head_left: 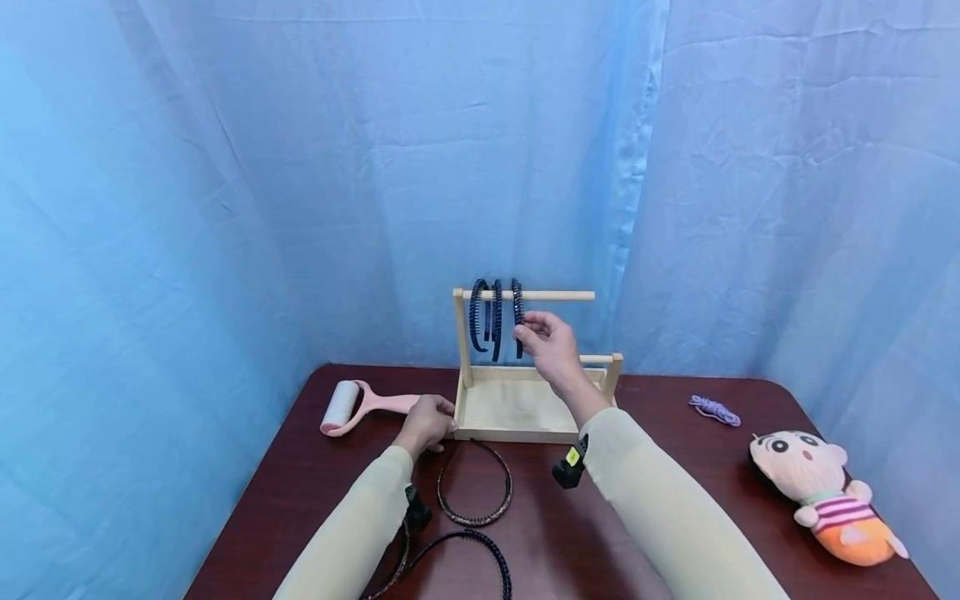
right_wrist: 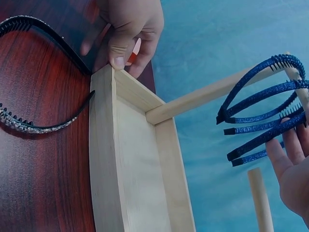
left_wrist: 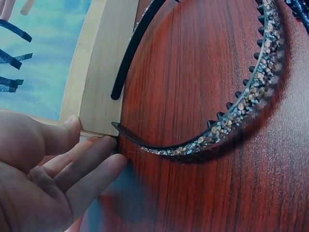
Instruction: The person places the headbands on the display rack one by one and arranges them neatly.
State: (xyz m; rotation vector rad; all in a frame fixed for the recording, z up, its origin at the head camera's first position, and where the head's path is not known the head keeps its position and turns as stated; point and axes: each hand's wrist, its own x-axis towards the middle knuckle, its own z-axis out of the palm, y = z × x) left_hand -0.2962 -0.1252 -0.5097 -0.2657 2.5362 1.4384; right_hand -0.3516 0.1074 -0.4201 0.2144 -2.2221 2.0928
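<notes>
A wooden rack (head_left: 517, 404) with a shallow tray base stands at the table's back. From its upper rod (head_left: 562, 295) hang three dark blue glittery headbands, two near the post (head_left: 461, 337) and one farther along. My right hand (head_left: 551, 346) pinches that farther headband (head_left: 517, 296) below the rod. With thumb on the rim and fingers against the outside, my left hand (head_left: 427, 425) grips the tray's front left corner. A dark headband with gold and silver glitter (left_wrist: 256, 87) lies before the tray, one tip close to the left fingers.
A black headband (head_left: 487, 542) and another headband (head_left: 401, 567), partly hidden by the left arm, lie near the front. A pink-handled lint roller (head_left: 341, 408) lies left. To the right are a bundle of purple cord (head_left: 714, 410) and a plush doll (head_left: 832, 508). Blue curtains hang behind.
</notes>
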